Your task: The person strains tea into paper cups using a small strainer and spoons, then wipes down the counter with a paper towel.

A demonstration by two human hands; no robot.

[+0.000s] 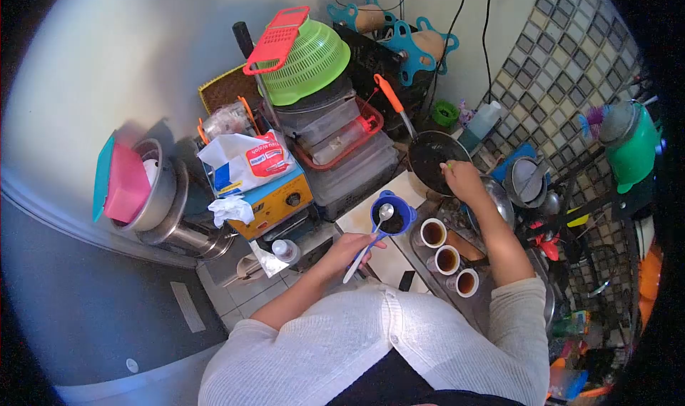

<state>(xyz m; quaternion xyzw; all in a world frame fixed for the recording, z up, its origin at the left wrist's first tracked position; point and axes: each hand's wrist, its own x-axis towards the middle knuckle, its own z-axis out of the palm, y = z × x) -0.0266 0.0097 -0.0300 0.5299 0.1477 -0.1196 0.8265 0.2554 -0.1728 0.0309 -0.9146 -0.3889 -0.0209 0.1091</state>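
My left hand [349, 252] is closed around the handle of a blue strainer [407, 212], which holds something dark. A metal spoon [386, 212] with a pale handle lies across the strainer and passes by my left fingers. My right hand [465, 182] reaches over a dark frying pan [432, 151] with an orange-tipped handle. Its fingers are pinched together, and a small yellow-green bit shows at them; I cannot make out what it is. Three cups of brown liquid, a far cup [433, 232], a middle cup [447, 260] and a near cup [467, 283], stand in a row below the pan.
A yellow and blue box [275, 203] with a packet on top stands at left. Behind are stacked plastic containers [349, 170] under a green colander [307, 60]. Bowls [526, 181] and utensils crowd the right side. A bottle [285, 250] stands near my left forearm.
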